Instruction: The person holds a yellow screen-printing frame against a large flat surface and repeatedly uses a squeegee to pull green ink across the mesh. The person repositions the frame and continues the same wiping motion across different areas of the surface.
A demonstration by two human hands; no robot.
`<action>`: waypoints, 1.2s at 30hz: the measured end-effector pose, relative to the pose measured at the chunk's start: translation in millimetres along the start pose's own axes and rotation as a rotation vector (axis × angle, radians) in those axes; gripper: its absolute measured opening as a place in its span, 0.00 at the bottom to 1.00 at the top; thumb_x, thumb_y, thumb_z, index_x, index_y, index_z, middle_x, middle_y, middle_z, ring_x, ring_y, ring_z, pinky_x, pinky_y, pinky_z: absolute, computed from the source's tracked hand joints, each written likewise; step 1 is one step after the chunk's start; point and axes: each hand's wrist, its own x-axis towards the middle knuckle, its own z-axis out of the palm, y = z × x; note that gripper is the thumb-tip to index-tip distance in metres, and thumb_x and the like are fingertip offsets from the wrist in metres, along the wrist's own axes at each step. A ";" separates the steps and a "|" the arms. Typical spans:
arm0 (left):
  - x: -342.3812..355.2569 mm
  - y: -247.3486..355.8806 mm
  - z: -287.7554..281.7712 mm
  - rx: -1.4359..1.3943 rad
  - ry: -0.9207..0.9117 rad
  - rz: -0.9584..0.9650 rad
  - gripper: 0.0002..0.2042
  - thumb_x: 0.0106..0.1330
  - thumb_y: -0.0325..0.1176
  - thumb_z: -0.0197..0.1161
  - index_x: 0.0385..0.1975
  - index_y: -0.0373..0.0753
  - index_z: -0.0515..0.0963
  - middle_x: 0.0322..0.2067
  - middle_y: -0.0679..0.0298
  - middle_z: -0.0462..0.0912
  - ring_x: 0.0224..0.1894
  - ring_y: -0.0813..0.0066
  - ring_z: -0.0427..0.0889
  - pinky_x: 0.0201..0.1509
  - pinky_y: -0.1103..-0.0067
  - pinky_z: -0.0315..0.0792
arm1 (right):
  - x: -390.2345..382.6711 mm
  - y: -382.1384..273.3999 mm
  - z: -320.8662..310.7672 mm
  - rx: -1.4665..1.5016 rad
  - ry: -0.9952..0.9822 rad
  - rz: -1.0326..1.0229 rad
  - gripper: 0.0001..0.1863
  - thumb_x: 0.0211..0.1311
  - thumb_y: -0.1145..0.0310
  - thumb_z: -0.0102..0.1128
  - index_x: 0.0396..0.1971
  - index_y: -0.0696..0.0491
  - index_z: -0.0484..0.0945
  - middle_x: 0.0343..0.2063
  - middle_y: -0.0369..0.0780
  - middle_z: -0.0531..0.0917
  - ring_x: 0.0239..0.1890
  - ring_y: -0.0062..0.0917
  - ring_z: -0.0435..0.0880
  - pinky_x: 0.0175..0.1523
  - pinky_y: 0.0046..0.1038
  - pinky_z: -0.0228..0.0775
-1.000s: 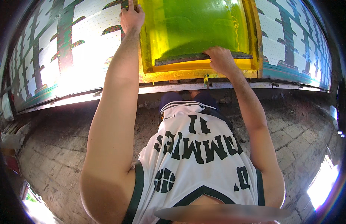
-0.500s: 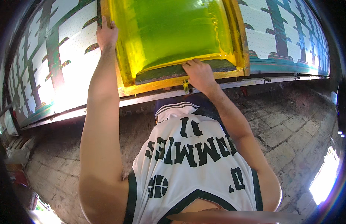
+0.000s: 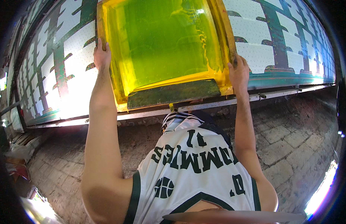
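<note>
A wooden screen printing frame [image 3: 226,37] lies in front of me, with green-yellow mesh [image 3: 161,48] inside and thick yellow ink [image 3: 216,75] along its near and right sides. My left hand [image 3: 102,58] is closed around the left rail. My right hand [image 3: 239,74] is closed on the right rail by the near corner; some of its fingertips are hidden. Across the near end of the frame rests a squeegee [image 3: 173,93] with a dark, worn wooden handle, touched by neither hand. Its blade is out of sight.
A long green printing table [image 3: 262,80] runs left and right beneath the frame, with white cut fabric pieces [image 3: 251,58] laid in rows. A metal rail [image 3: 143,115] with small stops follows its near edge. Below lies a paved brick floor [image 3: 281,149].
My right hand has left the squeegee and taken hold of the right rail. The frame has shifted left and turned slightly, and my left hand now sits lower in view.
</note>
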 end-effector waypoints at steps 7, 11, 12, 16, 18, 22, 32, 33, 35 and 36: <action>-0.2 1.7 1.7 -0.007 0.053 0.000 0.32 0.82 0.56 0.56 0.83 0.56 0.64 0.69 0.48 0.80 0.69 0.44 0.79 0.72 0.54 0.76 | 37.0 32.2 22.5 0.085 0.023 0.141 0.32 0.62 0.56 0.79 0.60 0.59 0.80 0.52 0.53 0.85 0.57 0.52 0.85 0.61 0.48 0.78; -0.6 2.4 0.9 -0.024 0.029 -0.007 0.33 0.81 0.57 0.57 0.83 0.58 0.64 0.69 0.49 0.80 0.69 0.45 0.80 0.72 0.54 0.76 | 45.9 36.4 23.6 0.044 0.023 0.117 0.25 0.56 0.59 0.79 0.49 0.57 0.83 0.43 0.51 0.88 0.48 0.53 0.87 0.53 0.49 0.81; -0.7 2.2 0.7 -0.019 0.030 -0.013 0.33 0.81 0.57 0.57 0.83 0.58 0.64 0.68 0.49 0.80 0.69 0.45 0.80 0.72 0.55 0.76 | 46.6 36.1 21.9 0.051 0.013 0.125 0.24 0.56 0.59 0.79 0.48 0.57 0.83 0.42 0.51 0.88 0.48 0.52 0.88 0.53 0.49 0.81; 2.1 -2.7 5.6 0.004 0.028 -0.040 0.33 0.81 0.59 0.57 0.84 0.60 0.63 0.67 0.51 0.81 0.68 0.46 0.80 0.71 0.54 0.76 | 48.7 30.9 7.7 0.079 0.036 0.099 0.21 0.56 0.61 0.77 0.45 0.58 0.84 0.40 0.51 0.88 0.46 0.52 0.88 0.51 0.49 0.82; 5.5 -8.0 10.0 0.030 0.033 -0.014 0.33 0.83 0.57 0.54 0.85 0.58 0.61 0.68 0.50 0.80 0.69 0.45 0.80 0.70 0.54 0.76 | 46.3 25.6 -3.1 0.090 0.047 0.092 0.22 0.55 0.61 0.77 0.45 0.58 0.85 0.40 0.51 0.88 0.45 0.51 0.88 0.50 0.49 0.82; 12.3 -14.8 15.0 0.112 0.051 0.104 0.30 0.86 0.52 0.50 0.84 0.50 0.61 0.66 0.45 0.79 0.67 0.42 0.80 0.70 0.53 0.75 | 44.8 22.4 -30.4 0.090 0.070 0.020 0.22 0.53 0.62 0.79 0.45 0.59 0.84 0.37 0.50 0.87 0.43 0.51 0.88 0.48 0.47 0.82; 5.3 97.5 19.7 0.060 0.160 0.317 0.30 0.84 0.47 0.56 0.81 0.39 0.65 0.65 0.41 0.79 0.68 0.39 0.77 0.73 0.55 0.72 | 87.0 141.6 -76.7 0.093 0.061 0.022 0.20 0.54 0.61 0.77 0.42 0.57 0.83 0.37 0.50 0.87 0.44 0.52 0.88 0.50 0.49 0.81; -1.4 121.6 27.3 0.057 0.150 0.282 0.30 0.84 0.46 0.56 0.80 0.39 0.66 0.65 0.41 0.79 0.68 0.38 0.77 0.72 0.55 0.72 | 93.2 163.7 -83.9 0.086 0.063 0.023 0.21 0.54 0.61 0.77 0.43 0.57 0.84 0.38 0.50 0.88 0.44 0.51 0.88 0.50 0.49 0.81; -14.8 174.6 43.2 0.044 0.136 0.239 0.30 0.83 0.46 0.58 0.79 0.39 0.66 0.65 0.41 0.80 0.68 0.38 0.77 0.72 0.55 0.73 | 106.2 209.3 -96.6 0.073 0.071 0.037 0.23 0.55 0.59 0.78 0.46 0.57 0.85 0.40 0.50 0.88 0.46 0.51 0.88 0.51 0.49 0.81; -22.9 200.6 50.9 0.037 0.128 0.229 0.31 0.83 0.46 0.58 0.79 0.39 0.66 0.65 0.41 0.80 0.68 0.38 0.77 0.72 0.55 0.73 | 111.4 233.4 -103.1 0.063 0.080 0.039 0.23 0.55 0.59 0.79 0.47 0.56 0.86 0.40 0.50 0.88 0.47 0.51 0.88 0.52 0.48 0.81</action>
